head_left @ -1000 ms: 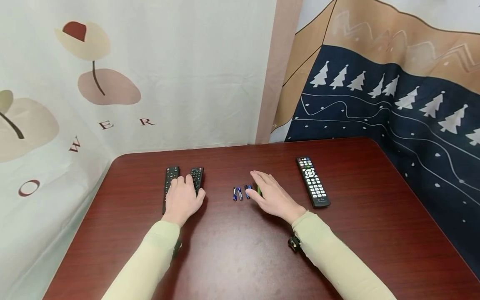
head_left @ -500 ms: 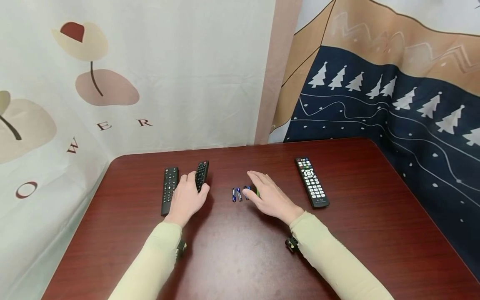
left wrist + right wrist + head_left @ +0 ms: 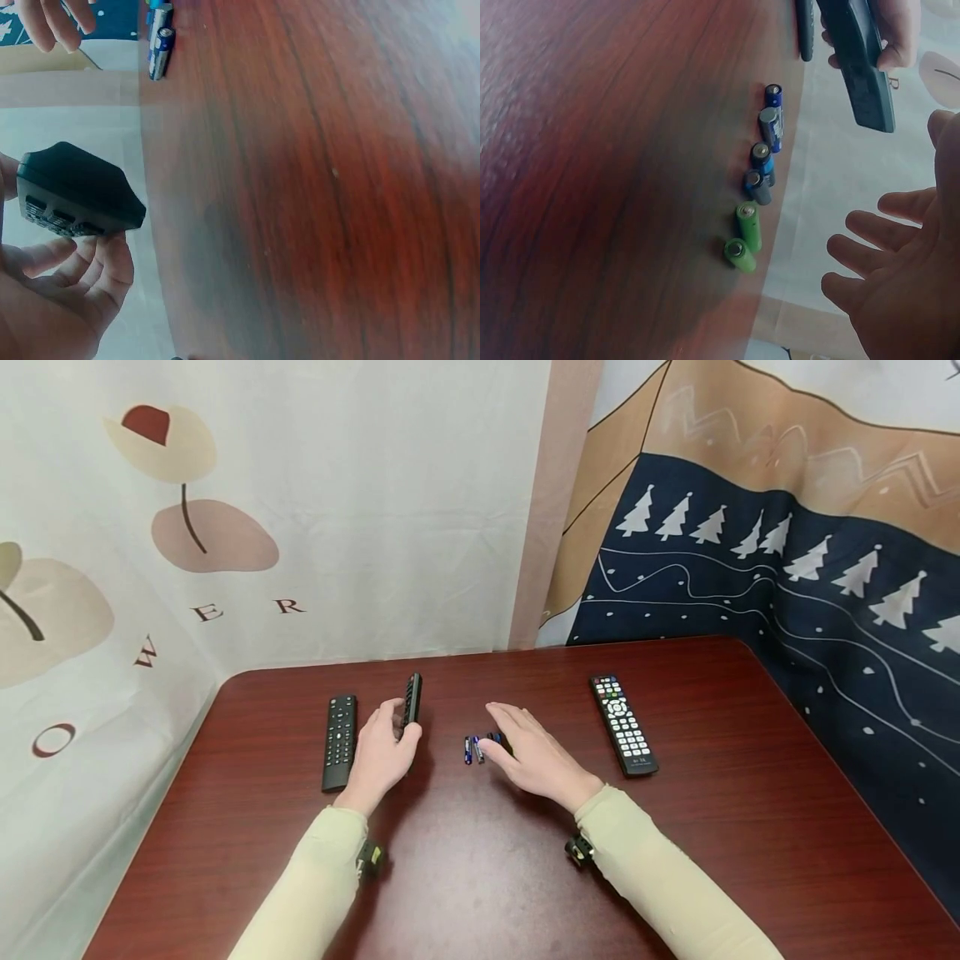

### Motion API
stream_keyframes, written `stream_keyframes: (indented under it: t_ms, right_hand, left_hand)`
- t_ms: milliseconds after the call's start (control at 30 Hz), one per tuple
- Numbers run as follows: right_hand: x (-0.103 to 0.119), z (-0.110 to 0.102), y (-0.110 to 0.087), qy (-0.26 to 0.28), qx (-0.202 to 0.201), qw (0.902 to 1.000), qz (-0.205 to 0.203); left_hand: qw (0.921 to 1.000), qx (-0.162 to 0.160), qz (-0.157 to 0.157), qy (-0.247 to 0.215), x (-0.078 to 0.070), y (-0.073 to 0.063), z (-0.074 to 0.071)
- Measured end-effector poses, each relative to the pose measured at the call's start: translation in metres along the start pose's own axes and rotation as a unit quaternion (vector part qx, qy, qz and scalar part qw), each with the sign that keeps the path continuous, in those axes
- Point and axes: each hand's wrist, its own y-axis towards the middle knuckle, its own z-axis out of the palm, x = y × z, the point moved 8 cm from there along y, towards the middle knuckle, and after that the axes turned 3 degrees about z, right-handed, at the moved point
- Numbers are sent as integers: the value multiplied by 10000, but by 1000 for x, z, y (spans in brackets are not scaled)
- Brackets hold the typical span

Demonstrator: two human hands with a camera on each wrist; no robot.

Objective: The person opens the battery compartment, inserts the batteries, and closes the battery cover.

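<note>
We see a black remote (image 3: 413,698) raised over the desk (image 3: 465,868), clamped in the fingers of the left hand (image 3: 381,756), long axis running toward the far edge; batteries (image 3: 760,193) lie to its right, nearer the right hand (image 3: 542,758), whose fingers are apart, holding nothing.

The left hand (image 3: 381,758) points toward one o'clock, curled in a grip; the right hand (image 3: 542,756) points toward ten o'clock, loosely spread.

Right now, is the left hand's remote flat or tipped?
Tipped: the head view shows the remote edge-up in the left hand.
</note>
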Motion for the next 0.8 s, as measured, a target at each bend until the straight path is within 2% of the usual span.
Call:
stream_keyframes:
  t_ms: [167,400,500,700,800]
  right_hand:
    - [7,2,0,89,-24,9999,-98]
    - [19,2,-1,227,4,9995,-201]
    - [22,3,-2,249,35,9994,-236]
    - [31,8,-2,304,50,9987,-399]
    - [36,9,-2,370,74,9982,-471]
  left_hand:
    - [9988,64,-12,-478,-5,1,2]
    - [9936,251,-394,-1026,-4,1,8]
    - [9905,313,-440,-1264,-6,1,10]
    - [9867,264,-500,-1524,-10,-1,13]
    - [9815,202,-537,-1829,-10,-1,16]
